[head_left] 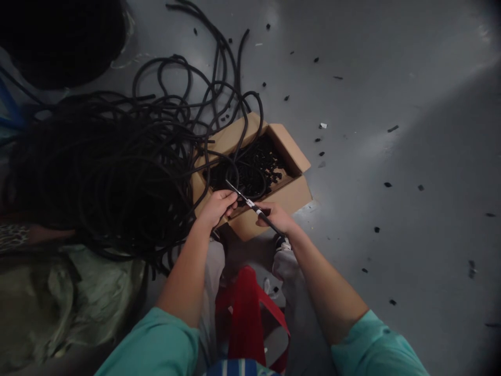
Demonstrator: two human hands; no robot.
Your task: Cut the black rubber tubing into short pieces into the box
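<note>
My right hand [274, 215] is closed around a slim tool [264, 218] with a thin metallic blade and a dark handle marked by white bands. The blade points up and left, over a cardboard box [250, 224]. My left hand [219, 206] is closed in a pinch beside the blade. What lies between its fingertips is too small and dark to make out. Inside the open box are many short black pieces [270, 159]. Lengths of black tubing [246, 130] loop across the box's left side and down into it.
A large tangled heap of black tubing [129, 156] lies left of the box. Beyond it stands a big dark round shape [66, 42]. A pale crumpled sack [94, 292] is at lower left. Small black scraps [387, 184] dot the grey floor. Red material [246, 313] lies between my legs.
</note>
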